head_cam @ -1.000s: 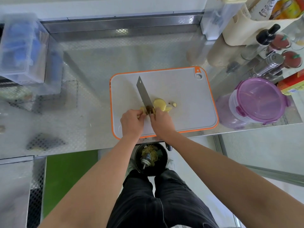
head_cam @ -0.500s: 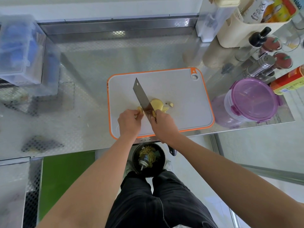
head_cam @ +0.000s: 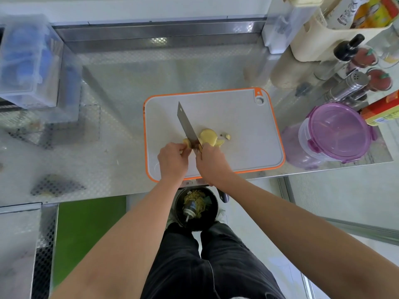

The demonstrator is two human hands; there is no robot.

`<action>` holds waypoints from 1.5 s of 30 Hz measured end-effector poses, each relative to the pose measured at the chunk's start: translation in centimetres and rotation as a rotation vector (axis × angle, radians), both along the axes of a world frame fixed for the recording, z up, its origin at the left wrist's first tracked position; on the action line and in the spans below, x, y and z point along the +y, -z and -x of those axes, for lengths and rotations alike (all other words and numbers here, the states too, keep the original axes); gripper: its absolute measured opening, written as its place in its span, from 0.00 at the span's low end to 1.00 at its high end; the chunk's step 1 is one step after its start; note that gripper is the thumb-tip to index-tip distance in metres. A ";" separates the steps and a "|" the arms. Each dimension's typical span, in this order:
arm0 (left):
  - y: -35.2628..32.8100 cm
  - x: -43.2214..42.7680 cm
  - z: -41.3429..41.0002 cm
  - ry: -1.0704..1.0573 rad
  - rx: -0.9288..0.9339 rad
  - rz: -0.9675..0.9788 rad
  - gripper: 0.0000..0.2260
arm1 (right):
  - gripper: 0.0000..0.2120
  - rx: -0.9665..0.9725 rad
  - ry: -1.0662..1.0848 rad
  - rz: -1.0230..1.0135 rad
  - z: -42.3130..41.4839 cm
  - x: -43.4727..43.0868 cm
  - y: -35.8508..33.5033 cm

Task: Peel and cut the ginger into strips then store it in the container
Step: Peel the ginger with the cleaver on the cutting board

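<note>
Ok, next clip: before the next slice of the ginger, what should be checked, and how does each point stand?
1. Grip: the right hand grips the knife: ok.
2. Hold: the left hand pinches the ginger piece on the cutting board: ok.
3. The left hand is clear of the blade: cannot tell, they sit very close.
4. The cut slices lie right of the blade: ok.
5. The container is open for storing: not ok, purple lid on.

Kitchen, steel counter (head_cam: 121, 87), cutting board (head_cam: 237, 117), spice shaker (head_cam: 349, 85), condiment bottles (head_cam: 345, 52)
</note>
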State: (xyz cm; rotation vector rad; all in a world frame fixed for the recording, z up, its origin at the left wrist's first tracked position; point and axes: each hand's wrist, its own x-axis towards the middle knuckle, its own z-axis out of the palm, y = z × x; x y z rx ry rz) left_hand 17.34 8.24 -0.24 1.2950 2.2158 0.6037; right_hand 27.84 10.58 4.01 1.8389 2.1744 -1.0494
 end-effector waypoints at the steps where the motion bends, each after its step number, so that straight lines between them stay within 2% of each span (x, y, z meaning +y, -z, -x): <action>1: 0.0 0.2 0.0 -0.002 -0.003 0.000 0.09 | 0.12 0.016 0.015 -0.003 0.3 0.4 0.1; 16: 0.1 -0.1 0.3 0.012 -0.016 0.008 0.08 | 0.10 0.018 0.039 0.027 -0.3 -0.6 0.3; 23: 0.1 -0.1 0.5 0.011 -0.056 0.013 0.08 | 0.11 0.095 0.096 0.051 1.1 1.2 2.1; 28: 0.1 -0.1 0.7 -0.011 -0.081 0.004 0.09 | 0.07 0.174 0.082 -0.023 -1.2 0.6 0.4; 45: 0.2 -0.2 0.5 -0.028 -0.072 0.021 0.11 | 0.08 0.146 0.020 -0.002 -1.7 -0.7 -0.6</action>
